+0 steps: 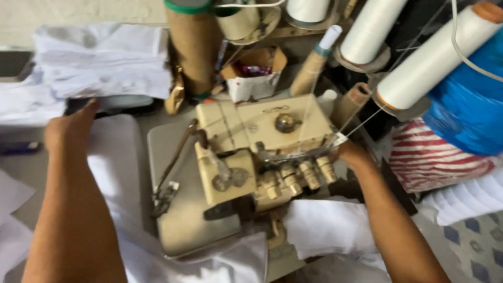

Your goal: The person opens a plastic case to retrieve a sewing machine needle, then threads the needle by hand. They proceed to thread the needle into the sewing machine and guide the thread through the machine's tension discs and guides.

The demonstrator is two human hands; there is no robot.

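White thread cones [435, 55], upper right; brown cardboard tube [195, 50]; blue sack [469, 99]; red-striped cloth [437, 160]; small open box [253, 76].

Your left hand [67, 127] rests on white cloth [112, 173] left of the cream sewing machine [251, 152]. Your right hand [352, 154] reaches behind the machine's right side, near the thread knobs [309, 173]. White thread cones [429, 60] stand behind.

My left hand [68, 128] has open white cloth [112, 167] around it. At three o'clock the sewing machine [262, 152] blocks me. Thread cones [429, 63] crowd one o'clock.
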